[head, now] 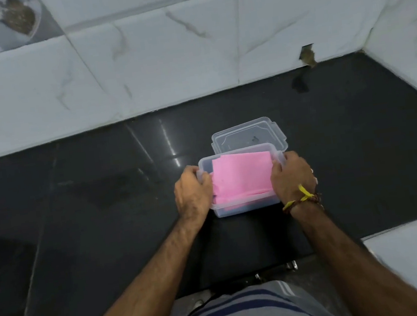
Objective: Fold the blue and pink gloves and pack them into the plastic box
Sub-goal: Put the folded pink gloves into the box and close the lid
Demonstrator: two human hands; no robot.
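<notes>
A clear plastic box point(245, 207) stands on the dark counter in the middle of the head view. Folded pink gloves point(243, 175) lie flat inside it and fill most of its top. A darker bluish layer shows through the box's front wall under the pink; I cannot tell whether it is the blue gloves. My left hand point(193, 193) grips the box's left rim and wall. My right hand point(291, 174) grips its right rim. The box's clear lid point(248, 135) lies flat on the counter just behind it, touching its far edge.
The dark glossy counter point(101, 198) runs left and right, backed by a white marble-tiled wall point(162, 57). A tiled side wall point(411, 38) closes the right end. A small hole with debris point(308, 58) sits at the wall's foot. The counter's front edge is near my body.
</notes>
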